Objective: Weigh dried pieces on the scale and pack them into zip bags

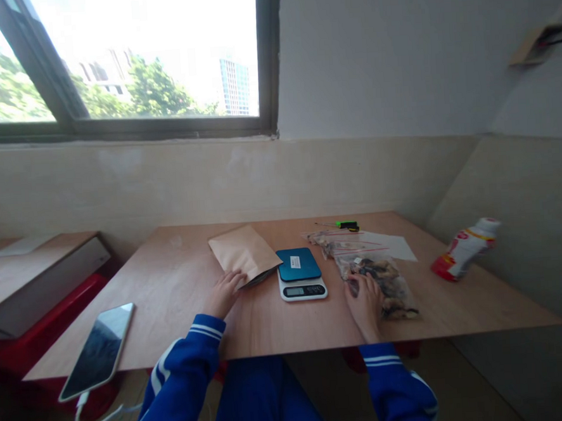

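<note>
The paper bag (245,251) lies at one o'clock from our left hand (225,293), touching it; whether gripped, we cannot tell

From where I stand, the bench (162,287) looks like smooth wood, faintly glossy. The pouch (243,251) is matt paper, the scale (302,274) smooth, plastic-looking, and the bag (387,277) thin, clear, wrinkled plastic. The phone screen (99,348) shines like glass; the sleeves (181,382) are cloth.

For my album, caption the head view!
Left hand at a paper bag, right hand on a clear bag, scale between.
</note>
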The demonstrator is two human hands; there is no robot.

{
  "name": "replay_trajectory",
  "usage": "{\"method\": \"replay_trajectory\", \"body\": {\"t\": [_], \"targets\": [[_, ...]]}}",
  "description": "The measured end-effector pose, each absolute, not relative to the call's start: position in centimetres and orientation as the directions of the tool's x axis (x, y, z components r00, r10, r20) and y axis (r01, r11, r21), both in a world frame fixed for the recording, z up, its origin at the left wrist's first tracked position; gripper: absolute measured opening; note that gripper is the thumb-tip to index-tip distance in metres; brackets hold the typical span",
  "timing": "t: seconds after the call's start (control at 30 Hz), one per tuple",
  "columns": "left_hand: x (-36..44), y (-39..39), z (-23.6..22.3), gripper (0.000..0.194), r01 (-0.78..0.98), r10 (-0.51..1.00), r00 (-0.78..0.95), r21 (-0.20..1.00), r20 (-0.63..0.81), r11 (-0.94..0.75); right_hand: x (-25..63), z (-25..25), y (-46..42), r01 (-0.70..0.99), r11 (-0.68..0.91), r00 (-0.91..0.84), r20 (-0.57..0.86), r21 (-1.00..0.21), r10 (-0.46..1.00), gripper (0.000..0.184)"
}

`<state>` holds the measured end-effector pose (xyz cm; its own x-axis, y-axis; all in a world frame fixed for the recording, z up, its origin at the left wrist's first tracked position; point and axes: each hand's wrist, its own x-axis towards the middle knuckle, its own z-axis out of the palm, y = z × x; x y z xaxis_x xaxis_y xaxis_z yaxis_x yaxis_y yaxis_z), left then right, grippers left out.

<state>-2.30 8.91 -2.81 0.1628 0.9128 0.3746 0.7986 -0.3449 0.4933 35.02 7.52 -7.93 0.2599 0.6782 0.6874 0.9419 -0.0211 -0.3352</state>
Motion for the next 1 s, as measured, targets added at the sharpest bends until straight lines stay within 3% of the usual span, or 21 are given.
{"method": "replay_trajectory", "body": {"t": [0.13,0.3,0.37,0.5,0.7,0.87,1.0], "targets": [[-3.1,9.7,-0.6,0.016,0.783,0.875,0.081,0.512,0.478,-0.352,35.0,-7.9,7.3,0.944,-0.018,0.25,0.682,-0.328,0.688,0.025],[-4.3,11.1,5.6,0.027,0.765,0.752,-0.146,0.556,0.642,-0.326,35.0,-7.8,7.1,0.951,0.002,0.219,0.68,-0.309,0.7,0.026],[-4.7,11.9,7.9,0.025,0.69,0.666,-0.276,0.625,0.693,-0.364,35.0,-7.9,7.1,0.953,0.001,0.216,0.684,-0.302,0.697,0.027],[-5.4,13.3,9.3,0.025,0.529,0.666,-0.371,0.737,0.647,-0.421,35.0,-8.0,7.1,0.958,0.002,0.207,0.692,-0.288,0.692,0.026],[-5.8,14.4,8.0,0.038,0.293,0.75,-0.421,0.858,0.511,-0.421,35.0,-8.2,7.0,0.96,0.016,0.19,0.697,-0.278,0.691,0.025],[-5.3,15.1,7.7,0.041,0.321,0.784,-0.291,0.828,0.548,-0.46,34.9,-7.9,7.2,0.946,0.016,0.23,0.708,-0.323,0.667,0.028],[-4.8,15.0,6.8,0.056,0.363,0.776,-0.239,0.795,0.584,-0.486,34.7,-7.6,7.2,0.937,0.028,0.253,0.732,-0.348,0.633,0.038]]}}
